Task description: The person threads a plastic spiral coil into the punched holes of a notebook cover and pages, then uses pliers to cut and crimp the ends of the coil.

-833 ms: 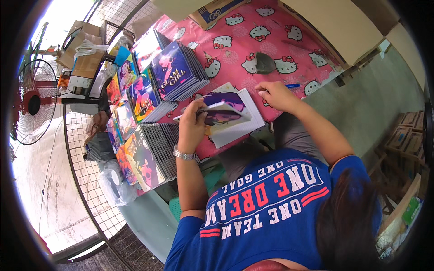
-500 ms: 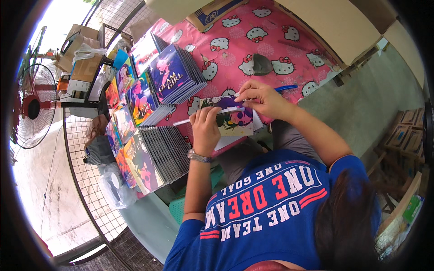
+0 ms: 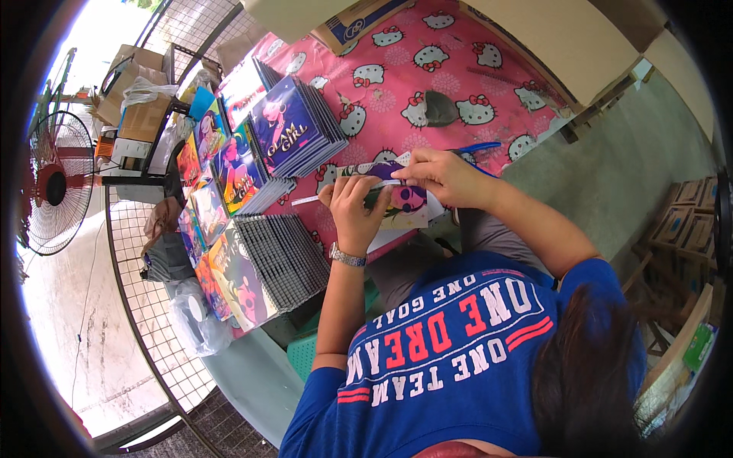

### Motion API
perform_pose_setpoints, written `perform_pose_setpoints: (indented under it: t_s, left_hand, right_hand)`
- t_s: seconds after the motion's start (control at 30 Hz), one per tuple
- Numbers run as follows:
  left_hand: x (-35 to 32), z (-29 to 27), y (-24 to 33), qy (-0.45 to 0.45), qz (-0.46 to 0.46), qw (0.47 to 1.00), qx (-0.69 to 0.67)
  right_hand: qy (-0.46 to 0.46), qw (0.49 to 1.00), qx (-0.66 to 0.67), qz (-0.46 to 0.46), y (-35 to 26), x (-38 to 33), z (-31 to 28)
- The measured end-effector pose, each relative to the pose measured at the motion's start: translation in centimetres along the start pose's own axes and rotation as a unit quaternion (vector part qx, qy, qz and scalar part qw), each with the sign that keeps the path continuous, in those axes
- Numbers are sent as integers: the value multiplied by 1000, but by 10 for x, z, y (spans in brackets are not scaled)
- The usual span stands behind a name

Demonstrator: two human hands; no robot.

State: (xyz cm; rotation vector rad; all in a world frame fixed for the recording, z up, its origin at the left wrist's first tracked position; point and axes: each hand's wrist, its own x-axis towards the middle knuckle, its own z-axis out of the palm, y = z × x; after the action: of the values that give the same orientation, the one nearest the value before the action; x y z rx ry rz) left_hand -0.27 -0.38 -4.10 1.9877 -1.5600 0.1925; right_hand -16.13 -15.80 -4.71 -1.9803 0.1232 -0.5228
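Note:
My left hand [image 3: 355, 210] is closed around a thin white strip [image 3: 305, 200], whose free end sticks out to its left. The fingers of my right hand [image 3: 443, 177] pinch near the strip's other end, close beside the left fingertips. Beneath both hands lies a notebook cover [image 3: 411, 217] with a purple and pink figure on pale yellow, partly hidden by my fingers. White sheets [image 3: 385, 238] show under it. A blue-handled tool [image 3: 479, 146] lies just beyond my right wrist; its working end is hidden.
Stacked spiral-bound notebooks [image 3: 286, 259] and purple-covered notebooks [image 3: 294, 126] stand on the left of the pink cat-print tablecloth [image 3: 382, 99]. A dark grey object [image 3: 440, 109] rests beyond my hands. Large cardboard [image 3: 557, 46] borders the far right; a fan [image 3: 55, 183] stands far left.
Both hands have drawn closer together along the white strip. My left hand has moved slightly right, and the right fingers have come down onto the strip.

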Motion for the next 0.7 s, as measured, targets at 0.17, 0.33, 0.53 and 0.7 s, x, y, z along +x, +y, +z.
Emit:
perform_pose_setpoints:
  t_s: [0.17,0.33,0.53,0.7]
  left_hand:
    - [5,5,7,12,34,999,13]
    - [7,10,28,-30,61,997,43]
    - [5,6,18,-67,61,996,1]
    - [1,4,8,-88,63,994,-18]
  right_hand:
    - [39,999,-19,-4,2,1,4]
    - [-8,993,-32,117,-24,6,-8]
    - [-98,985,-53,129,-27,15,-19]
    - [-43,938,-344,27,113,41,-68]
